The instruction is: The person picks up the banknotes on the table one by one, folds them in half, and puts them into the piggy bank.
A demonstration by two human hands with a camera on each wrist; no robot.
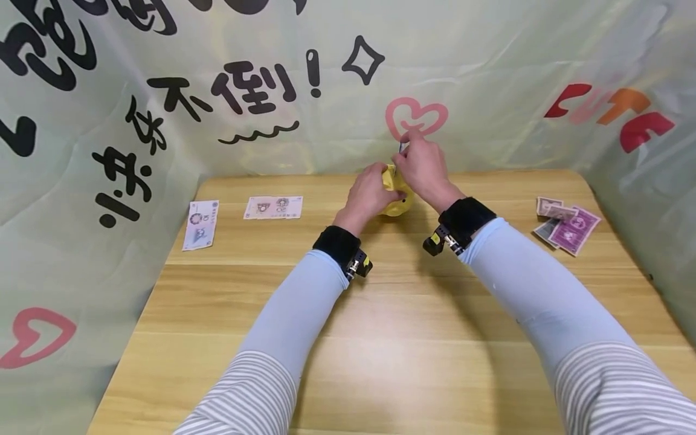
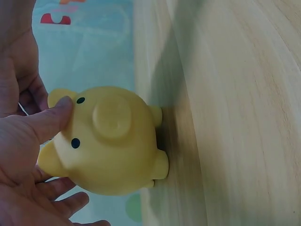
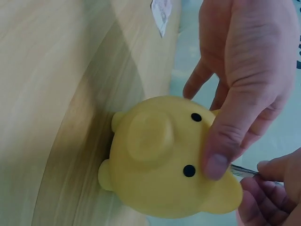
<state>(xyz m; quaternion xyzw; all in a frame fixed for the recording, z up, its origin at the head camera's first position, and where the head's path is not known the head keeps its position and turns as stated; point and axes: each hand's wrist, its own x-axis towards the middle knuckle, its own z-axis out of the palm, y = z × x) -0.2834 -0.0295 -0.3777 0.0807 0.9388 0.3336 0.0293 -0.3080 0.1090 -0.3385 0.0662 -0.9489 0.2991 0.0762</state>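
Observation:
A yellow piggy bank [image 1: 397,209] stands upright near the table's back edge, its snout and black eyes toward me. My left hand [image 1: 368,196] grips the top of its head. In the left wrist view the thumb [image 2: 56,115] presses between the ears, with the other fingers behind. Above the piggy bank, my right hand [image 1: 426,168] pinches a folded banknote [image 3: 244,170] between thumb and fingertips. In the right wrist view the note's other end meets the top of the head behind the left hand's thumb. Any slot there is hidden.
Two flat banknotes lie at the back left, one upright [image 1: 200,225] and one sideways [image 1: 273,207]. On the right, several overlapping notes, including a purple note [image 1: 575,231], lie near the table edge. A printed cloth [image 1: 326,145] hangs behind and along both sides.

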